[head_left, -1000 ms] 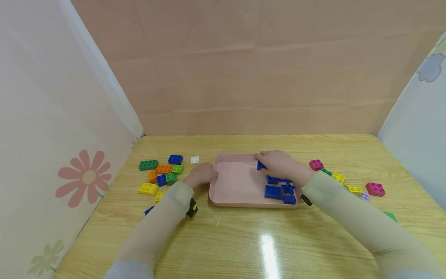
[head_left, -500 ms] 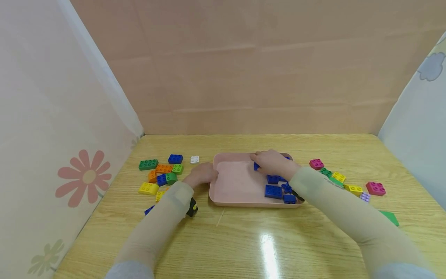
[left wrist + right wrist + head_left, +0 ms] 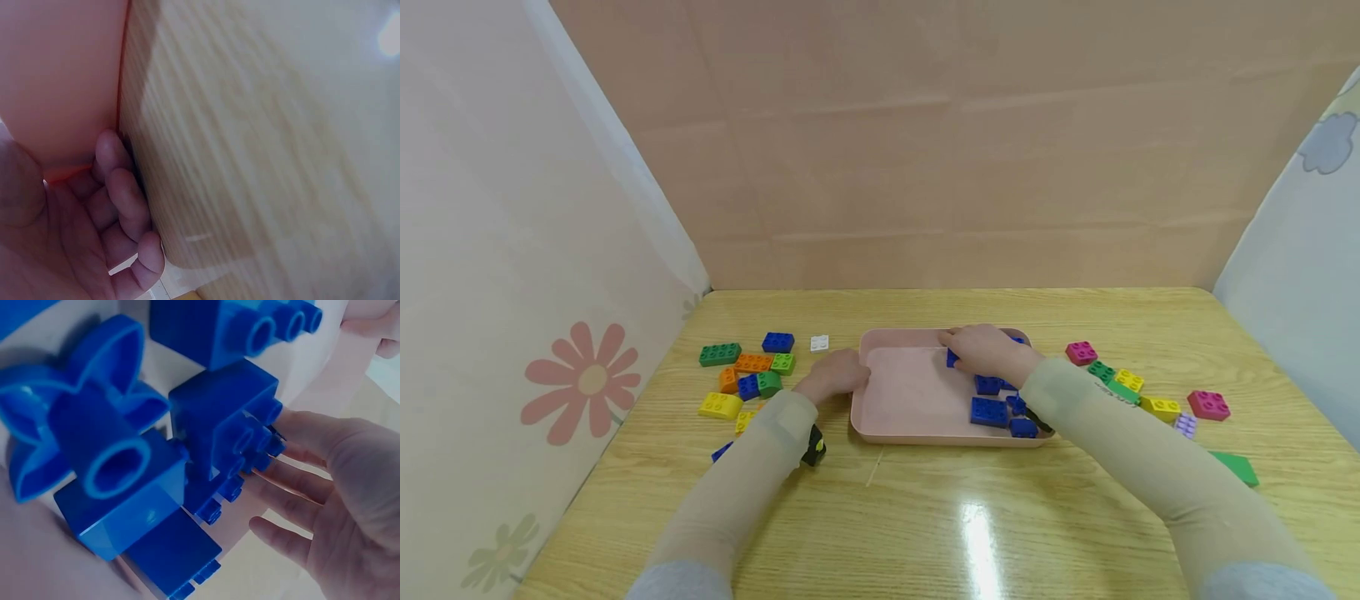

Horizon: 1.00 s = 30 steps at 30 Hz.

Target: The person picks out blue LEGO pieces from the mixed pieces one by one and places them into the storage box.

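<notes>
A shallow pink tray lies on the table, and my left hand grips its left rim, thumb inside and the other fingers outside. Over the tray's far right part, my right hand holds a blue toy building brick. In the right wrist view, thumb and fingers reach to the studded side of a blue brick; the fingertips are partly hidden. Several other blue bricks sit in the tray's right part, along with a flower-shaped blue piece.
Left of the tray lie several mixed bricks, among them a green one, a yellow one and a white one. To the right are pink, yellow and green pieces. A cloth wall stands behind the table.
My right hand has shifted slightly left within the tray with the blue brick, then stayed nearly still. The right forearm moved left too, uncovering more bricks on the right. My left hand has not moved.
</notes>
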Each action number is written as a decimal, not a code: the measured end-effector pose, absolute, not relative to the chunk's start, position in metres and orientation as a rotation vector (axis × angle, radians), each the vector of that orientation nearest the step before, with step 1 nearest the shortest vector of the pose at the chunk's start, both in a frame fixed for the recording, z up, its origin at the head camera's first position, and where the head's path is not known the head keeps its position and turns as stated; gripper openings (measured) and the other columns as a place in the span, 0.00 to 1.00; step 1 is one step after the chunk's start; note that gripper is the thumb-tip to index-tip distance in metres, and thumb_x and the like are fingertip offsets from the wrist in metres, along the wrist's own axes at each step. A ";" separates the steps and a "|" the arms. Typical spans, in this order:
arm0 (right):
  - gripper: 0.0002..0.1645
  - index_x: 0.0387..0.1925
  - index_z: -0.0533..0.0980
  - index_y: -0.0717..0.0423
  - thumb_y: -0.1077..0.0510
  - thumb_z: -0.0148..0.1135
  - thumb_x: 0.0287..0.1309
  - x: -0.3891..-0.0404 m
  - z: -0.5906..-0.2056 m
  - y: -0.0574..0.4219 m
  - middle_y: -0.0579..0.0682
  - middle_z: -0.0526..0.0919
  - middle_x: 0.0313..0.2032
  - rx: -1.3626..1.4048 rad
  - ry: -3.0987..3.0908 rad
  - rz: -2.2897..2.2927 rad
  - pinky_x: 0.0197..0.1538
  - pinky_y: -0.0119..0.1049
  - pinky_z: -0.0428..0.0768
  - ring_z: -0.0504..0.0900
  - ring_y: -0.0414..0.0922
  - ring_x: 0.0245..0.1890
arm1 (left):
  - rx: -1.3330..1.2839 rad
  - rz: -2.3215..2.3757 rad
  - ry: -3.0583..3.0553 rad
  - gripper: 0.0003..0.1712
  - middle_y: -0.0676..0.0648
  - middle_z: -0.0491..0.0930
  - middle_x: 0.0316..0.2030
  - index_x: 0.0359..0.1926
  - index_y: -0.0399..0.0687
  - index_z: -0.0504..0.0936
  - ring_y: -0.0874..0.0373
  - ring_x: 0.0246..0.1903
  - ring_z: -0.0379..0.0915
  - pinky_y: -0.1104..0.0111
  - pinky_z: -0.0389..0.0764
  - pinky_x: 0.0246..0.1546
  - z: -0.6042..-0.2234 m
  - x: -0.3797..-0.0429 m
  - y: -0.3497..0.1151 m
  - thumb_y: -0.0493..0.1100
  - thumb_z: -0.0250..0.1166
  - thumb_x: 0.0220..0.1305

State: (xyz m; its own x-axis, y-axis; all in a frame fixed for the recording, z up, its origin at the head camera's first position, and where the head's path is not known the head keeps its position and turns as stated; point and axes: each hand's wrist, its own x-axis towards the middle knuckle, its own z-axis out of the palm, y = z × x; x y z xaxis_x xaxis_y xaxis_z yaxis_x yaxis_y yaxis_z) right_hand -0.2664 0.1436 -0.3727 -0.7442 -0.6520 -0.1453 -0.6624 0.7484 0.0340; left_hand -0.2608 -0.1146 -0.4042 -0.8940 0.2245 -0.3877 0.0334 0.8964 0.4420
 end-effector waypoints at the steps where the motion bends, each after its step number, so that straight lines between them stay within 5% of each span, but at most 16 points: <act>1: 0.29 0.61 0.70 0.64 0.58 0.66 0.61 -0.266 -0.372 0.144 0.64 0.77 0.55 -1.059 2.822 0.119 0.49 0.47 0.78 0.80 0.57 0.49 | 0.188 0.599 2.624 0.17 0.47 0.74 0.21 0.25 0.44 0.77 0.55 0.20 0.68 0.67 0.65 0.23 -0.405 -0.261 -0.115 0.45 0.52 0.69; 6: 0.29 0.62 0.70 0.63 0.57 0.64 0.62 -0.263 -0.366 0.149 0.65 0.75 0.57 -1.013 2.852 0.038 0.51 0.49 0.77 0.79 0.58 0.52 | 0.188 0.587 2.625 0.17 0.47 0.73 0.21 0.25 0.44 0.77 0.56 0.20 0.67 0.67 0.65 0.23 -0.406 -0.261 -0.115 0.45 0.51 0.69; 13: 0.20 0.52 0.75 0.61 0.58 0.65 0.61 -0.248 -0.353 0.168 0.56 0.81 0.47 -1.031 2.967 -0.161 0.41 0.46 0.80 0.83 0.50 0.38 | 0.220 0.579 2.636 0.16 0.47 0.73 0.22 0.25 0.44 0.77 0.56 0.20 0.67 0.68 0.65 0.23 -0.404 -0.260 -0.114 0.44 0.51 0.69; 21: 0.21 0.54 0.73 0.62 0.55 0.62 0.64 -0.220 -0.339 0.195 0.57 0.81 0.45 -0.737 3.059 -0.371 0.44 0.51 0.79 0.81 0.53 0.43 | 0.204 0.562 2.642 0.16 0.47 0.73 0.23 0.26 0.44 0.76 0.56 0.21 0.67 0.68 0.65 0.24 -0.401 -0.258 -0.113 0.44 0.50 0.69; 30: 0.22 0.50 0.72 0.71 0.53 0.58 0.67 -0.208 -0.346 0.227 0.55 0.79 0.29 -0.288 2.999 -0.500 0.25 0.39 0.74 0.75 0.47 0.22 | 0.195 0.604 2.635 0.15 0.47 0.73 0.23 0.28 0.44 0.78 0.55 0.23 0.68 0.67 0.66 0.26 -0.404 -0.258 -0.115 0.45 0.51 0.70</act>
State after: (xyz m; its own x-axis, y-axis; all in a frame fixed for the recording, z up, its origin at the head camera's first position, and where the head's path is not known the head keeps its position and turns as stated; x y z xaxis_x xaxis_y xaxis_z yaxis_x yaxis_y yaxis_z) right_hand -0.2076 0.2265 -0.3462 -0.9785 -0.1989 -0.0547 -0.1704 0.9288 -0.3291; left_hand -0.2576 -0.1145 -0.4036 -0.8985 0.2264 -0.3761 0.0401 0.8954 0.4434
